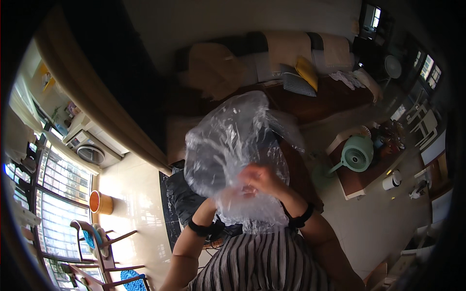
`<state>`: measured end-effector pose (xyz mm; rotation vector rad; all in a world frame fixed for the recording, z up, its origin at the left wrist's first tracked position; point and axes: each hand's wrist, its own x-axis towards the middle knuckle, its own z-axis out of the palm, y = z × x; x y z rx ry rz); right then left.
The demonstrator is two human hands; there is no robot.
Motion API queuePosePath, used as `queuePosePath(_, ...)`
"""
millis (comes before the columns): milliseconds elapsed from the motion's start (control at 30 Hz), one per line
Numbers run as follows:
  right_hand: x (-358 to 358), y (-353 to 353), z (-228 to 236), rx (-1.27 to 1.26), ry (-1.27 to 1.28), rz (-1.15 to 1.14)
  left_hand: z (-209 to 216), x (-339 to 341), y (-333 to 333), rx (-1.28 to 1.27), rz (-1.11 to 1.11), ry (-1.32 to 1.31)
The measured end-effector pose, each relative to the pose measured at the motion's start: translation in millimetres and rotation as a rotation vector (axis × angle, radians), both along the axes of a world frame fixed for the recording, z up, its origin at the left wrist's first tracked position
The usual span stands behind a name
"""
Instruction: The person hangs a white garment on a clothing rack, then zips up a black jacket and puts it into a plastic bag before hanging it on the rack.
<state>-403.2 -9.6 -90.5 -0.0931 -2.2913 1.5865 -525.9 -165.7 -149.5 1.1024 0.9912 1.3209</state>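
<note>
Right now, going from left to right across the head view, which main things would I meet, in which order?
Orange bucket → clear plastic bag → green fan → white round container → white chair.

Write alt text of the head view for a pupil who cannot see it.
A person's left hand and right hand, both blurred, handle a large clear plastic bag in front of their striped garment. Beyond is a sofa with a yellow cushion; a mint-green fan is at right, a front-loading washing machine at left.
</note>
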Motion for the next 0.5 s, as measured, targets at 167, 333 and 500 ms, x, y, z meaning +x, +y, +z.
queuePosePath(167, 5, 28, -2, 0.306, 0.350, -0.879, 81, 0, -26, 0.059, 0.416, -0.143)
queuePosePath(333, -8, -11, 9, 0.834, 0.576, -0.633, 101, 44, -7, 0.256, 0.355, 0.034)
queuePosePath(500, 4, -13, 20, 0.884, 0.554, -0.559, 109, 22, 4, 0.147, 0.680, 0.117)
